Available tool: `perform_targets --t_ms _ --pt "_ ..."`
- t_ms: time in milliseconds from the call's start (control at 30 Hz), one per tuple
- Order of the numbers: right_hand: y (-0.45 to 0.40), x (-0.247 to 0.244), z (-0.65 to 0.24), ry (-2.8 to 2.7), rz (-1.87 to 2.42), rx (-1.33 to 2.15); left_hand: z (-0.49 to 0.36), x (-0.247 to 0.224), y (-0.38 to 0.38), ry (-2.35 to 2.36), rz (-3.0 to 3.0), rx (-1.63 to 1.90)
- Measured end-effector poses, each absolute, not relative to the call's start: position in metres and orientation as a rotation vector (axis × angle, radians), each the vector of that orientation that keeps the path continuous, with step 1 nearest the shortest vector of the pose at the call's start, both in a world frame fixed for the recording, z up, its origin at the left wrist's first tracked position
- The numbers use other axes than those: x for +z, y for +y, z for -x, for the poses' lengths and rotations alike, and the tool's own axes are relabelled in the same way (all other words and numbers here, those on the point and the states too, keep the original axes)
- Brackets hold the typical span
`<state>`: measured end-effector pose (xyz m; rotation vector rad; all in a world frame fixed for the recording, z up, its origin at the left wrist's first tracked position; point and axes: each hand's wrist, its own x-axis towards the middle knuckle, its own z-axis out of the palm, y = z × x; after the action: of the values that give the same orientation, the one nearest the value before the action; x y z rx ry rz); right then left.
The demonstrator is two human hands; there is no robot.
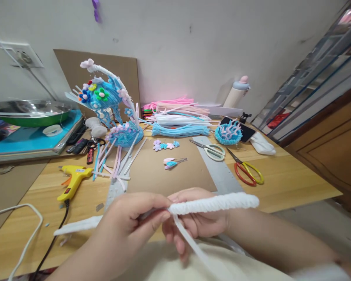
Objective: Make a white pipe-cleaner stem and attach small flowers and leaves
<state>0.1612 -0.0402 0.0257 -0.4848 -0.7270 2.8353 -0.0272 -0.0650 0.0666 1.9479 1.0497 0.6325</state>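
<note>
A thick white rod (213,203), tightly wound with fuzzy pipe cleaner, lies level in front of me. My left hand (143,214) is closed, thumb and forefinger pinching the rod's left end. Behind and under the rod is my right hand (199,224), closed around it with the fingers curled below; the rod hides part of the palm. From the pinched end a loose white strip (190,240) hangs down toward my lap. Another white fuzzy length (78,225) sticks out on the table side of my left wrist.
A yellow glue gun (74,180) lies left, its cord trailing forward. Beyond sit a blue flower-decorated craft piece (125,134), pipe-cleaner bundles (181,129), small flowers (166,146) on cardboard (169,181), white-handled scissors (215,152), red-and-yellow scissors (248,173) and a blue round piece (228,132).
</note>
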Motion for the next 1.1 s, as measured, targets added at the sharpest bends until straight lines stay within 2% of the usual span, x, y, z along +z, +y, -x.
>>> perform_targets --t_ms 200,400,500,600,667,733,833,933,1033,1100 --pt "-0.036 0.025 -0.167 -0.596 0.586 2.912 0.032 0.059 -0.068 1.132 -2.256 0.67" --pt "-0.016 0.035 -0.174 -1.384 0.794 2.377 0.029 0.06 -0.071 1.14 -2.212 0.478" --pt "-0.02 0.06 -0.178 -2.006 0.881 1.832 0.027 0.058 -0.068 1.134 -2.187 0.373" --pt "-0.04 0.078 -0.181 -2.508 0.914 0.934 0.026 0.052 -0.065 1.256 -2.172 0.397" --pt "-0.058 0.08 -0.181 -2.62 0.93 0.439 0.026 0.048 -0.064 1.347 -2.127 0.456" --pt "-0.073 0.072 -0.18 -2.61 0.931 0.256 0.026 0.045 -0.063 1.385 -2.049 0.531" --pt "-0.08 0.048 -0.178 -2.453 0.967 0.39 0.027 0.044 -0.061 1.362 -1.862 0.655" --pt "-0.072 0.023 -0.177 -2.176 1.033 0.767 0.028 0.047 -0.06 1.272 -1.677 0.728" --pt "-0.053 0.012 -0.177 -1.871 1.09 1.135 0.029 0.054 -0.061 1.207 -1.657 0.676" --pt "-0.04 0.014 -0.179 -1.791 1.076 1.254 0.03 0.059 -0.063 1.187 -1.708 0.585"
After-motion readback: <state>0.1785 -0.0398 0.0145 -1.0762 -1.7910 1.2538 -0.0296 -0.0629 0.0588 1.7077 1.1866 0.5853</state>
